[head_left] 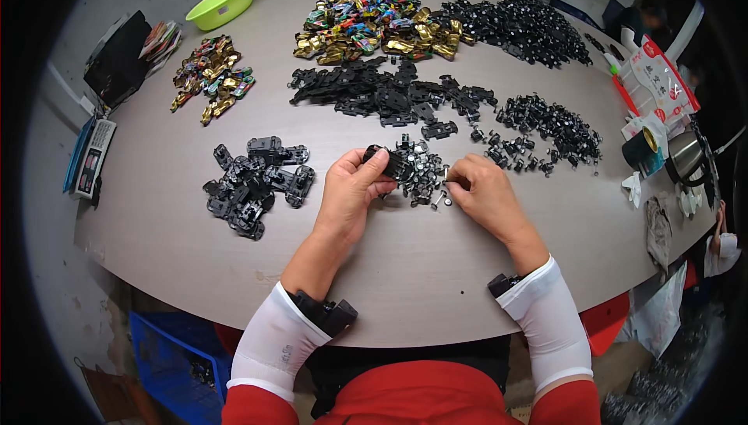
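Both hands work near the table's (pixel 436 300) front edge: a black chassis (pixel 387 162) is gripped by the left hand (pixel 352 191), and a small axle (pixel 446 189) is pinched by the right hand (pixel 483 190). For a clean fit, the chassis is best held steady, with the axle aligned squarely before pressing.

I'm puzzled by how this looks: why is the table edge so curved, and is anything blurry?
Head view: the fisheye lens bends the table toward the dark rim; lighting is soft and even, with faint shadows; the left hand and right hand are sharp, while the far corners smear.

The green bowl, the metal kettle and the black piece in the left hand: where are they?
green bowl (pixel 221 3), head view, on its rim.
metal kettle (pixel 686 157), head view, on its shiny body.
black piece (pixel 387 162), head view, on the end showing past the left hand (pixel 354 187).
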Demonstrator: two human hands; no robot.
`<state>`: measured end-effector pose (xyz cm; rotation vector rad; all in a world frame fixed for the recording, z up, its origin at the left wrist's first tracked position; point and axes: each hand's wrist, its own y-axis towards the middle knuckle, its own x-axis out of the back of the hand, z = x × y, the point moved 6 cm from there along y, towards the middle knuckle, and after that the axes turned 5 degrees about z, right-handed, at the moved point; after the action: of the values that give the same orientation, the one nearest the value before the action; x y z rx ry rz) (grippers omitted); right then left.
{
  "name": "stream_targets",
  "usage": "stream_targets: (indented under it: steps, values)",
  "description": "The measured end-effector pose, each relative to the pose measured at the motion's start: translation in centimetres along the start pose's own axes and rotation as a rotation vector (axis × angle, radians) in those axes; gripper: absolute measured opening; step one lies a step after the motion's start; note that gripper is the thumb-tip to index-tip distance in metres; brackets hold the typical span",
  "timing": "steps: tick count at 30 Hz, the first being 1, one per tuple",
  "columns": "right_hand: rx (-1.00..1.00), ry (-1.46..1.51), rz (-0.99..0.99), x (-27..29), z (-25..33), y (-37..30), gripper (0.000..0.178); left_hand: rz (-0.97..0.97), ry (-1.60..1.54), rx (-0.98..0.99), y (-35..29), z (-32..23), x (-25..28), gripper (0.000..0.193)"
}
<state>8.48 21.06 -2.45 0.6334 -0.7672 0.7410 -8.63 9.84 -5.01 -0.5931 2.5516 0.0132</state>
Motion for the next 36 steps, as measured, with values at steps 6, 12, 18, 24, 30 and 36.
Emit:
stream_targets:
  steps: [6,12,18,24,30,36]
  values:
    - [-0.032,0.169,-0.131,1.8,0.7,-0.3,0.005,-0.034,0.04,-0.015,-0.2,-0.6,0.5,0.018]
    - [0.053,0.173,-0.246,2.1,0.2,-0.4,0.006,-0.433,0.932,-0.376,-1.3,-9.2,6.6,0.031]
    - [0.032,0.003,-0.088,1.2,-0.1,-0.6,0.007,-0.273,1.482,-0.67,-1.5,-8.9,3.2,0.037]
    - [0.093,-0.049,-0.027,0.7,0.1,-0.9,0.006,0.084,1.47,-0.418,2.1,-3.5,-0.5,0.026]
    - [0.111,-0.083,-0.021,0.8,0.2,-0.7,0.008,0.169,1.51,-0.478,5.8,-2.4,-4.4,0.022]
    - [0.097,-0.082,0.0,0.6,-0.2,-0.8,0.01,0.22,1.829,-0.593,9.8,1.2,-9.5,0.017]
